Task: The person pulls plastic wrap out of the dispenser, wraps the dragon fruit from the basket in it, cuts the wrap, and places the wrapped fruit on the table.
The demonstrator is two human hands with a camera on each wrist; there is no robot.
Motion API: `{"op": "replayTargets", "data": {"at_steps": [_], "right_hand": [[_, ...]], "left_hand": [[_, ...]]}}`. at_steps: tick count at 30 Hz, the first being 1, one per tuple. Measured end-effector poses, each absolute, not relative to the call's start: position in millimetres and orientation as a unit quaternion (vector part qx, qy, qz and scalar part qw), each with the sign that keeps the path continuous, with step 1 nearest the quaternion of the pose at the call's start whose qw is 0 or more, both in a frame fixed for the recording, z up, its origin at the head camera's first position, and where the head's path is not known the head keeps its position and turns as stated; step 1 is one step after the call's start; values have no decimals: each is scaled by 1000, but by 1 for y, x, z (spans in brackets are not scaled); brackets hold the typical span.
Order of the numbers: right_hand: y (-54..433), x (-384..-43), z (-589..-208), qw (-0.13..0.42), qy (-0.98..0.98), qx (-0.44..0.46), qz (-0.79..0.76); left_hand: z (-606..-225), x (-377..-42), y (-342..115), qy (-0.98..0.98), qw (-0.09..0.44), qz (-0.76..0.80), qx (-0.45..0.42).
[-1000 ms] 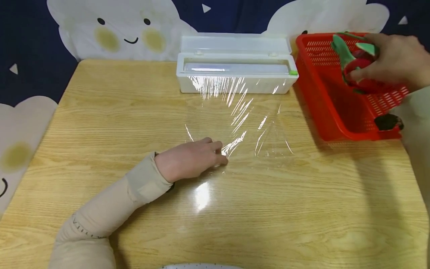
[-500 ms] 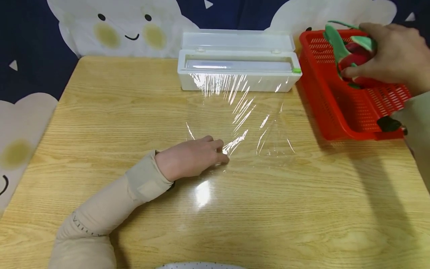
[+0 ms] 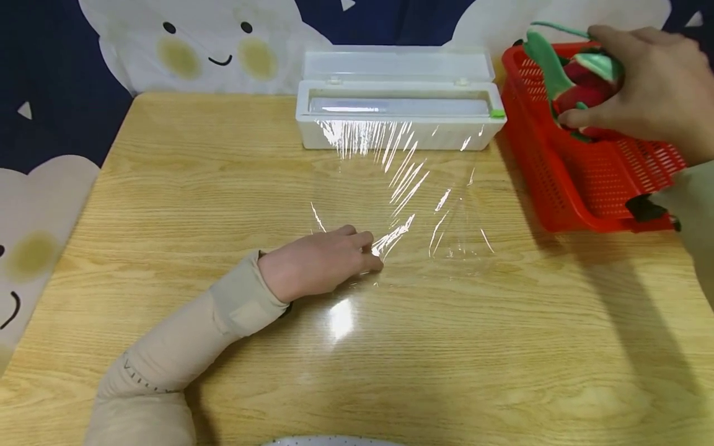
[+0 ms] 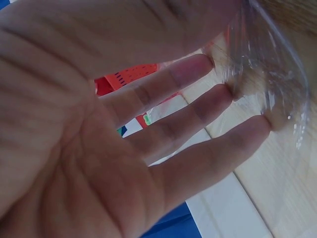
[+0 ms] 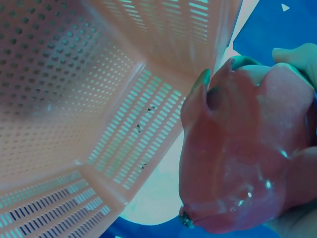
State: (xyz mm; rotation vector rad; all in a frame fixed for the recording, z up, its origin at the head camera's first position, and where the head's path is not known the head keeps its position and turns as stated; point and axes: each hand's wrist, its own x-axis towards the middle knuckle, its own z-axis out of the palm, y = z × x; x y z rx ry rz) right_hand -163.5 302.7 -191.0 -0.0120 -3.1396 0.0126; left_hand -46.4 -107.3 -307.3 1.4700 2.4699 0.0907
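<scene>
My left hand point(image 3: 320, 260) pinches the front part of a sheet of cling film point(image 3: 401, 192) on the table. In the left wrist view, the film point(image 4: 272, 74) bunches by the thumb, and the other fingertips touch it. Behind it, the sheet runs from a roll in a white cling film dispenser point(image 3: 401, 133) with its lid raised. My right hand point(image 3: 655, 93) grips a dragon fruit point(image 3: 586, 93), red with green scales, above the red basket point(image 3: 558, 186). The right wrist view shows the fruit point(image 5: 237, 163) beside the basket wall.
The perforated red basket stands at the table's back right, close beside the dispenser. A patterned dark blue curtain point(image 3: 385, 25) with white clouds hangs behind. The rim of a white speckled dish point(image 3: 334, 440) shows at the front edge of the wooden table point(image 3: 446, 359).
My right hand has lifted the dragon fruit up and slightly left over the basket. The left hand stays at the film. The view has shifted slightly.
</scene>
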Motion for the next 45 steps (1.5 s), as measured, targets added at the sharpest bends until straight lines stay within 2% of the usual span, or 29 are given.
{"op": "replayTargets", "data": {"at_steps": [11,20,30,45], "right_hand": [[287,-150,-185,64,-996,63,-25],[259,-139,-178,77,-991,104,21],[246,-133,-179,126,-977,166,32],[219,-112,-180,162,-952,253,57]], "left_hand": [[-307,-44,-110,851,117,28,511],[-309,-44,-112,853,107,22,511],[-311,-44,-110,850,103,15,516],[-305,-33,-117,855,118,13,504]]}}
